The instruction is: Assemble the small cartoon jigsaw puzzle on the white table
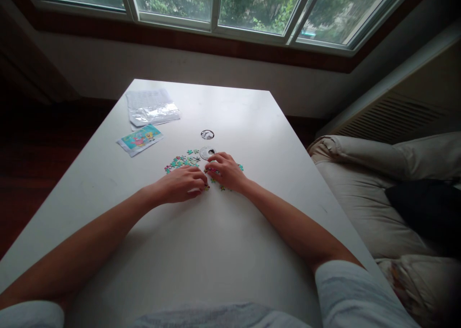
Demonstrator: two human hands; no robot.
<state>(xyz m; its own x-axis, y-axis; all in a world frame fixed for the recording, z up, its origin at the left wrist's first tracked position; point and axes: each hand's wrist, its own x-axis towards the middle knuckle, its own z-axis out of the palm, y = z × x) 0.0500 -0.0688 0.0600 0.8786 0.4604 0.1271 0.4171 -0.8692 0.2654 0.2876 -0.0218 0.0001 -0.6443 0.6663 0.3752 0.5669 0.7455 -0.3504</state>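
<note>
Small jigsaw pieces point(182, 162), mostly green and teal with some pink and yellow, lie in a loose pile on the white table point(201, 251). My left hand point(184, 183) rests at the pile's near edge, fingers curled, with a small yellowish piece point(207, 188) at its fingertips. Over the right part of the pile arches my right hand point(228, 171), its fingers apart and bent down above pinkish pieces point(216, 172); its palm hides others. Just beyond the right fingertips is a round, shallow tin point(204, 153) with something dark in it.
A round shiny disc, perhaps a lid point(207, 134), lies behind the tin. At the left are a colourful cartoon picture sheet point(141, 139) and a clear plastic bag with papers point(153, 106). A pale sofa point(356, 198) stands right of the table; windows point(252, 6) are ahead.
</note>
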